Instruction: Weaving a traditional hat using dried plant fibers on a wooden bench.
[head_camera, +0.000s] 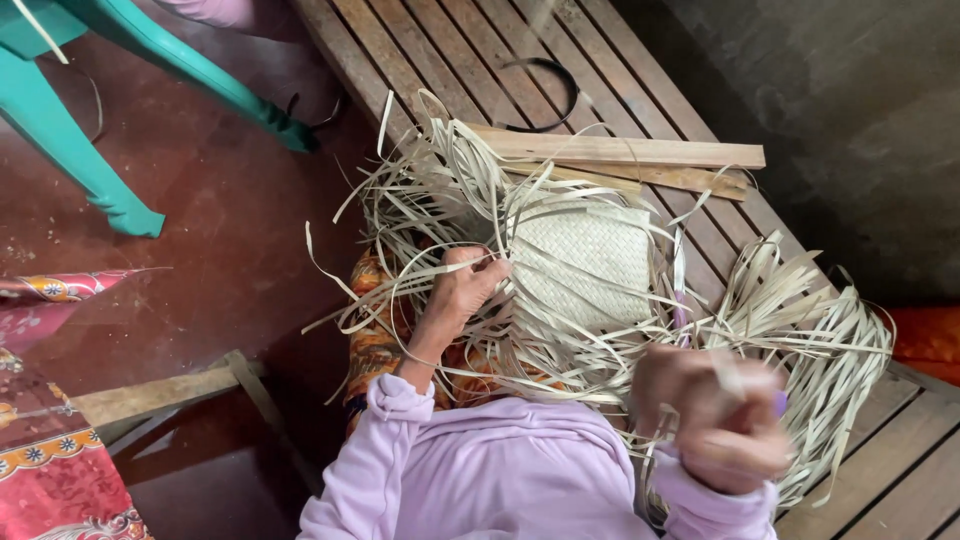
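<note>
my left hand pinching strips at woven mat 9 o'clock edge | my right hand fisted on a strip, blurred | best: keep tension even, weave tight

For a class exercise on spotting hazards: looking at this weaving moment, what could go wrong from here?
1. The right hand is blurred mid-pull on a strip; a hard tug might snap it.
2. The left hand pins only one edge of the woven mat, so the weave may shift.
3. The loose strips lie crossed and could tangle.
</note>
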